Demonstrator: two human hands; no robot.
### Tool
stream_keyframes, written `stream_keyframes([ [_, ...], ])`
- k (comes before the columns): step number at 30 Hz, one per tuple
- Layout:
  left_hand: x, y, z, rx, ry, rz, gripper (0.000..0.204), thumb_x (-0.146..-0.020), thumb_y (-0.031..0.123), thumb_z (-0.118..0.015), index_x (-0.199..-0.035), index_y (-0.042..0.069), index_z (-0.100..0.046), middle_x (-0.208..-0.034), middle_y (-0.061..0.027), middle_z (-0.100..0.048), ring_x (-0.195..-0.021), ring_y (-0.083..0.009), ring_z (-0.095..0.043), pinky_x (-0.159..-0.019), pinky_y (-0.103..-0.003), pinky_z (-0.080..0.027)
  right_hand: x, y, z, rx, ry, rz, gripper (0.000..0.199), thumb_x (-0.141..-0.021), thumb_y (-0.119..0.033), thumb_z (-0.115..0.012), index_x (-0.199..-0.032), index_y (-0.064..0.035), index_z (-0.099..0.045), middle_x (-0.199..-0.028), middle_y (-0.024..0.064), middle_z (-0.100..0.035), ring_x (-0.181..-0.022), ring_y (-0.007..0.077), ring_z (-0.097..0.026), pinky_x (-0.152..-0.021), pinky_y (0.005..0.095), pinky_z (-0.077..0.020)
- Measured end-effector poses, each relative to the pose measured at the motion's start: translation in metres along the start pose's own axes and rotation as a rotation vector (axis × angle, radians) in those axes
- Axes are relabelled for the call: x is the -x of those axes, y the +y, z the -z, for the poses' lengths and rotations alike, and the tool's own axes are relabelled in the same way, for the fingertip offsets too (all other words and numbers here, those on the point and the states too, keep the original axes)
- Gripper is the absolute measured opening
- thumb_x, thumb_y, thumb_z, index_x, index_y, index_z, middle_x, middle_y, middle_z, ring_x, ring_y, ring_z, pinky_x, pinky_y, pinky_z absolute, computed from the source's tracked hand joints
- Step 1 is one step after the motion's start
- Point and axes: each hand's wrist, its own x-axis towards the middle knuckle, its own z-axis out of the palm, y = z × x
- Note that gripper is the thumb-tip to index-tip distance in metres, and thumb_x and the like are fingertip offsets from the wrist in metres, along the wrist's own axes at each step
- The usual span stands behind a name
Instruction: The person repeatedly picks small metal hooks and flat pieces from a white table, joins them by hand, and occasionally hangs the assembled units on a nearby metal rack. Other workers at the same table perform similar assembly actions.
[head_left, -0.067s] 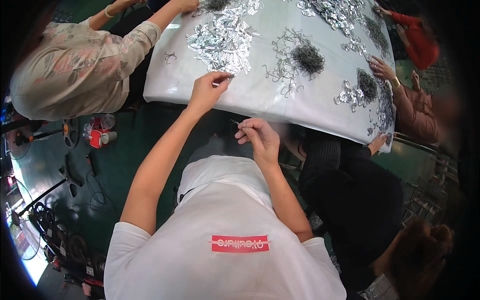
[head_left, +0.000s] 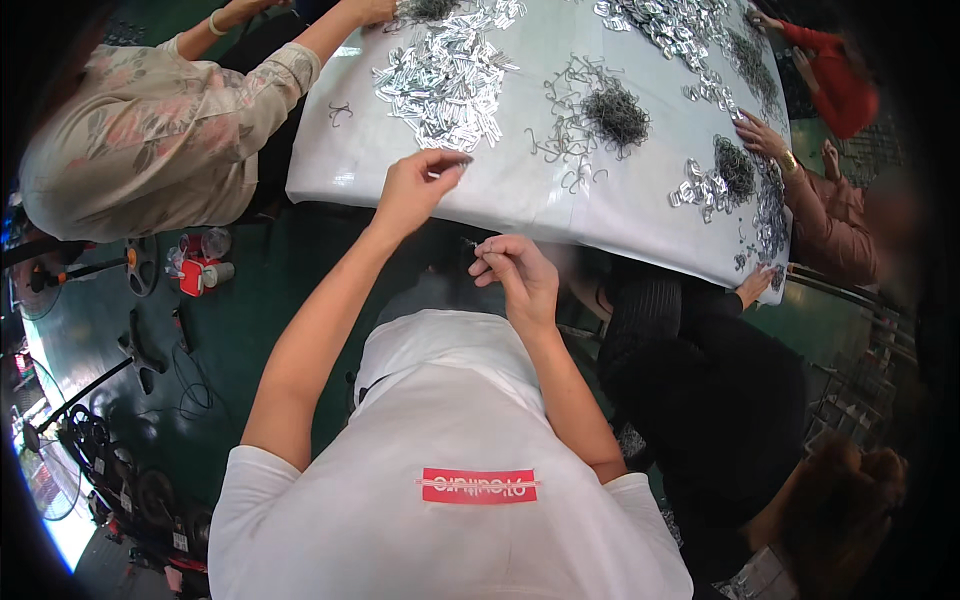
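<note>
1. Two bare hands are busy at the near edge of the tabletop point(head_left: 510, 195). The left hand point(head_left: 408, 190), by that edge, has thumb and fingers drawn together at the tips; whether anything is caught between them I cannot tell.
2. The right hand point(head_left: 522, 278), just this side of the same edge, pinches a thin dark piece point(head_left: 469, 242). Its shape is lost against the dark behind it, and the fingers cover part of it.
3. Silver metal pieces point(head_left: 440, 90) lie heaped beyond the left hand, on the left part of the tabletop, running toward the far edge, which is cut off from view.
4. Wire hooks point(head_left: 615, 118) sit in a dark tangle to the right of that heap, too knotted to tell one from another; looser ones spread beside it. A few stray hooks point(head_left: 341, 114) lie near the left edge.
5. Toward the right edge there is a smaller silver pile point(head_left: 700, 190) next to a dark clump point(head_left: 735, 172).
6. A co-worker in a floral blouse point(head_left: 150, 150) is at the left edge. A co-worker's hand point(head_left: 762, 137) reaches over the right edge, and another hand point(head_left: 757, 287) rests by the near-right corner.
7. A person in black point(head_left: 700, 400) blocks much of the floor on the right; a white shirt point(head_left: 440, 420) fills the foreground. On the floor at left stands a red container point(head_left: 192, 277).
</note>
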Motion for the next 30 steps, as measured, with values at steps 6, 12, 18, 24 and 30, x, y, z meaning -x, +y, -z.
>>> stream_keyframes([
  [6, 0.055, 0.042, -0.001, 0.270, -0.097, 0.130, 0.019, -0.087, 0.010, -0.068, -0.102, -0.001, -0.071, -0.093, -0.0045, -0.071, -0.082, -0.0086, -0.063, -0.076, -0.023, -0.051, -0.001, 0.003, -0.005, -0.058, 0.001, 0.025, 0.009, -0.093, 0.003, -0.056, -0.101, 0.0038, -0.053, -0.094, 0.0130, -0.065, -0.075, 0.0160, -0.066, -0.062, 0.0254, -0.0553],
  [12, 0.062, 0.049, -0.001, 0.259, -0.145, 0.050, 0.016, -0.086, 0.008, -0.068, -0.098, -0.001, -0.071, -0.092, -0.0037, -0.068, -0.080, -0.0096, -0.064, -0.073, -0.024, -0.051, -0.007, 0.010, -0.006, -0.060, -0.029, 0.045, 0.014, -0.092, 0.001, -0.059, -0.102, 0.0021, -0.048, -0.093, 0.0142, -0.065, -0.075, 0.0165, -0.066, -0.061, 0.0254, -0.0555],
  [18, 0.068, 0.048, -0.006, 0.225, -0.100, -0.133, 0.014, -0.084, 0.004, -0.068, -0.098, 0.002, -0.072, -0.093, -0.0044, -0.066, -0.082, -0.0106, -0.062, -0.070, -0.024, -0.050, -0.008, 0.005, -0.003, -0.050, -0.020, 0.019, 0.015, -0.091, 0.002, -0.059, -0.104, 0.0021, -0.051, -0.093, 0.0123, -0.065, -0.076, 0.0154, -0.066, -0.060, 0.0243, -0.0547],
  [24, 0.072, 0.040, -0.015, 0.285, -0.068, -0.138, 0.019, -0.082, -0.004, -0.068, -0.098, 0.004, -0.073, -0.093, -0.0035, -0.059, -0.076, -0.0091, -0.057, -0.062, -0.022, -0.046, -0.023, 0.013, 0.034, 0.270, 0.077, 0.134, 0.015, -0.093, -0.001, -0.054, -0.108, -0.0010, -0.054, -0.090, 0.0085, -0.062, -0.073, 0.0108, -0.061, -0.053, 0.0197, -0.0443],
  [30, 0.074, 0.035, -0.022, 0.255, -0.057, -0.148, 0.019, -0.082, -0.005, -0.068, -0.097, 0.005, -0.073, -0.092, -0.0031, -0.059, -0.075, -0.0086, -0.057, -0.061, -0.021, -0.045, -0.134, 0.044, 0.130, 0.991, 0.331, 0.118, 0.012, -0.086, -0.014, -0.066, -0.092, -0.0029, -0.067, -0.085, 0.0077, -0.065, -0.070, 0.0176, -0.061, -0.065, 0.0301, -0.0478],
])
